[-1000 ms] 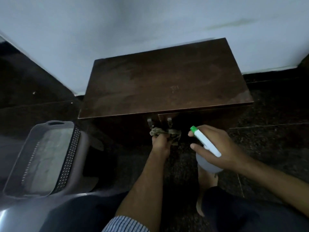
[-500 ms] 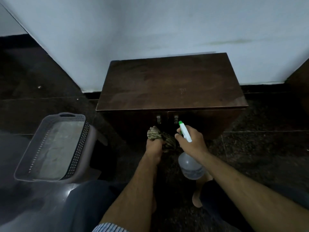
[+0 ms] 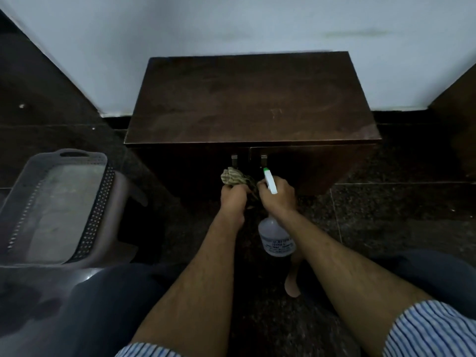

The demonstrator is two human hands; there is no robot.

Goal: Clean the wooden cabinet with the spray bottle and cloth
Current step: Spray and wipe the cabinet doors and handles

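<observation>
A low dark wooden cabinet [image 3: 247,99] stands against the white wall, with two doors and two metal handles [image 3: 235,160] on its shadowed front. My left hand [image 3: 233,199] grips a bunched striped cloth [image 3: 233,176] just below the left handle, close to the left door. My right hand [image 3: 279,198] holds a clear spray bottle [image 3: 277,238] by its neck. The white nozzle with a green tip [image 3: 269,180] points up toward the right handle. Both hands sit side by side in front of the doors.
A grey perforated plastic basket [image 3: 95,210] stands on the dark speckled floor at the left. My knees fill the lower corners and a bare foot [image 3: 292,279] rests under the bottle. Dark furniture edges the far right.
The view has pulled back and centred on the cabinet. My right hand has moved the bottle left and closer to the doors, beside the cloth. The left hand stays by the left handle.
</observation>
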